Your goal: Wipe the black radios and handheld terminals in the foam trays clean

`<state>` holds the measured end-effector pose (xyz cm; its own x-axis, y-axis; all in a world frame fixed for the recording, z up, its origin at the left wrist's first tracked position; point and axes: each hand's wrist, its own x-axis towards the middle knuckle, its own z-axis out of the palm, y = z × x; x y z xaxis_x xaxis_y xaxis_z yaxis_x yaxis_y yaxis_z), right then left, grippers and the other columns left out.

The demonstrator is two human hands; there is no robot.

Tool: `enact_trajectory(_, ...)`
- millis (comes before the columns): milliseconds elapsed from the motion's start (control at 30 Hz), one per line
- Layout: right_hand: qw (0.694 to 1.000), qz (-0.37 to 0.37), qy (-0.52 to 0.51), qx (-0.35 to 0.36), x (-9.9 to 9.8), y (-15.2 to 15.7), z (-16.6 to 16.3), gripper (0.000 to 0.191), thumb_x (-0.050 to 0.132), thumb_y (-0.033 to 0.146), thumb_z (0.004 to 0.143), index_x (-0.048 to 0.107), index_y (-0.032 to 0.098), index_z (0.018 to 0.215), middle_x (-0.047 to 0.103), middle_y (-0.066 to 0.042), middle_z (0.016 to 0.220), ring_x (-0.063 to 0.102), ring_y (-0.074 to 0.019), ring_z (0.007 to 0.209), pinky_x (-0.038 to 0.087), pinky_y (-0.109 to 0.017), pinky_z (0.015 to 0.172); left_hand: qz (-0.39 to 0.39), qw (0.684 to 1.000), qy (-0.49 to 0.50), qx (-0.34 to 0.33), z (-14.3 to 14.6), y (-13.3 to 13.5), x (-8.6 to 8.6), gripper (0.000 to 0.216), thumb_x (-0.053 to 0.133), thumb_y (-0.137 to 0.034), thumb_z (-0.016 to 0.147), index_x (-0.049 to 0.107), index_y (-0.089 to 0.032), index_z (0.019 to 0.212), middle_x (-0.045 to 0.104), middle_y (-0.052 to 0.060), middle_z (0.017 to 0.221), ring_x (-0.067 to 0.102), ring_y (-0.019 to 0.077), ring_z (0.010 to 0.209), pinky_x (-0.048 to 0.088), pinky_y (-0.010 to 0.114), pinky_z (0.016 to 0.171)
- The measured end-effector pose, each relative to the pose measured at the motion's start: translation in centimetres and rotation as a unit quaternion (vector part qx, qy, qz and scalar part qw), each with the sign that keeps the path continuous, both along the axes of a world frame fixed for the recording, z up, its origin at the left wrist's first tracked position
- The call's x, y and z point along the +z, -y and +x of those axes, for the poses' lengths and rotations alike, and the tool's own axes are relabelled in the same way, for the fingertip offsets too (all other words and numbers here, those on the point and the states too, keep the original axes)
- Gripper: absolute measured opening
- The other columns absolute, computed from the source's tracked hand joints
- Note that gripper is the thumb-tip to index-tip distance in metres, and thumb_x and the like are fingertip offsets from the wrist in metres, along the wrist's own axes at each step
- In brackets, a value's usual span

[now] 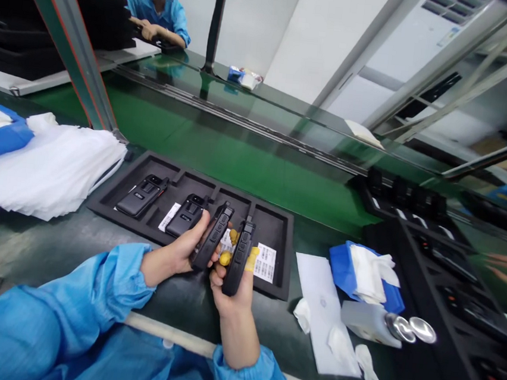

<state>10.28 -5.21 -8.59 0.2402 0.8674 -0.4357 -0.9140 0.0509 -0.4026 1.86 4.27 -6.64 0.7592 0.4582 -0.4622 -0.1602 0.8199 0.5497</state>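
My left hand (189,246) is wrapped round a black handheld radio (213,234), its side buttons facing up. Beside it my right hand (236,299) grips a second black handheld radio (238,260), tilted the same way and a little apart from the first. Yellow covers sit on some fingertips. Both radios are held above a black foam tray (286,247) with compartments. Two more radios lie in it: one in the leftmost compartment (141,196), another (187,213) partly behind my left hand. A printed white label sheet (265,263) shows in the right compartment.
White sheets (54,165) are piled at left. To the right are a white paper (321,304), a blue packet of white wipes (368,276), a bottle (369,322) and black trays of devices (463,288). A co-worker (160,14) sits across the green belt (239,153).
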Motion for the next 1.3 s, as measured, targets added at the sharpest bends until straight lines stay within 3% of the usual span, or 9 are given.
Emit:
enact_trajectory(133,1.0,0.006,0.004,-0.001,0.4,-0.2,-0.2,0.037,0.064,0.056,0.074,0.064,0.02,0.076,0.062,0.003,0.058,0.048,-0.0053,0.04,0.036,-0.015,0.035,-0.002,0.999,0.045,0.001,-0.3,-0.5,0.0,0.061,0.02,-0.057,0.094,0.051,-0.015,0.126,0.063,0.003,0.059,0.06,0.0139,0.043,0.05,0.021,0.04)
enact_trajectory(267,0.999,0.025,0.038,-0.021,1.5,0.5,0.3,0.046,0.073,0.062,0.06,0.064,0.02,0.076,0.064,0.004,0.06,0.05,-0.0063,0.041,0.038,-0.017,0.036,0.019,0.993,0.112,-0.035,-1.3,-1.1,2.0,0.069,0.017,-0.059,0.094,0.046,-0.01,0.132,0.068,0.018,0.101,0.069,0.0257,0.08,0.056,0.04,0.07)
enact_trajectory(433,0.971,0.032,0.186,-0.145,2.2,2.6,2.7,0.051,0.077,0.061,0.053,0.064,0.027,0.09,0.069,0.002,0.079,0.063,-0.0136,0.068,0.054,-0.03,0.064,0.221,0.968,0.105,-0.047,-2.9,-0.9,4.3,0.074,0.056,-0.059,0.082,0.029,-0.026,0.144,0.052,0.013,0.133,0.057,0.0305,0.114,0.044,0.048,0.095)
enact_trajectory(600,0.902,0.047,0.389,-0.182,1.1,4.3,5.5,0.058,0.073,0.054,0.065,0.053,0.035,0.116,0.064,0.0,0.112,0.06,-0.0176,0.101,0.044,-0.043,0.095,0.524,0.851,0.008,-0.02,-3.7,-0.3,4.1,0.093,0.077,-0.041,0.07,0.024,-0.029,0.146,0.036,0.01,0.146,0.039,0.0282,0.13,0.03,0.041,0.108)
enact_trajectory(767,0.863,0.028,0.461,-0.206,-1.0,5.1,6.2,0.054,0.073,0.048,0.068,0.051,0.037,0.116,0.061,0.002,0.117,0.052,-0.018,0.114,0.034,-0.045,0.104,0.662,0.748,-0.042,0.0,-4.2,-0.4,4.0,0.081,0.077,-0.035,0.07,0.039,-0.025,0.14,0.042,0.011,0.14,0.039,0.0286,0.129,0.028,0.043,0.11)
enact_trajectory(900,0.85,0.021,0.486,-0.201,-1.3,5.5,5.8,0.048,0.073,0.047,0.067,0.056,0.032,0.109,0.062,-0.001,0.114,0.054,-0.02,0.109,0.035,-0.045,0.103,0.718,0.694,-0.05,0.003,-4.3,-0.3,4.5,0.066,0.074,-0.033,0.073,0.047,-0.024,0.133,0.047,0.01,0.135,0.04,0.0276,0.128,0.029,0.042,0.11)
enact_trajectory(1033,0.813,-0.033,0.554,-0.179,1.4,4.6,6.9,0.052,0.063,0.053,0.074,0.053,0.025,0.117,0.061,-0.006,0.118,0.054,-0.0208,0.111,0.039,-0.039,0.099,0.722,0.68,-0.13,0.01,-3.2,-1.2,5.5,0.08,0.074,-0.041,0.071,0.036,-0.022,0.139,0.042,0.011,0.14,0.041,0.0285,0.127,0.032,0.038,0.107)
enact_trajectory(1133,0.769,-0.133,0.608,-0.148,3.4,2.0,9.2,0.057,0.047,0.057,0.082,0.045,0.023,0.128,0.061,-0.006,0.119,0.054,-0.0192,0.113,0.043,-0.035,0.095,0.723,0.634,-0.272,-0.031,-0.8,-3.1,6.6,0.089,0.068,-0.049,0.074,0.023,-0.019,0.145,0.046,0.011,0.137,0.049,0.0265,0.12,0.04,0.034,0.101)
enact_trajectory(1300,0.738,-0.189,0.64,-0.101,2.1,-4.0,13.3,0.05,0.048,0.046,0.086,0.048,0.015,0.125,0.063,-0.011,0.115,0.059,-0.0212,0.104,0.046,-0.039,0.09,0.726,0.545,-0.41,-0.091,4.8,-6.3,6.6,0.068,0.067,-0.047,0.077,0.043,-0.014,0.13,0.057,0.014,0.118,0.058,0.0291,0.104,0.047,0.043,0.089)
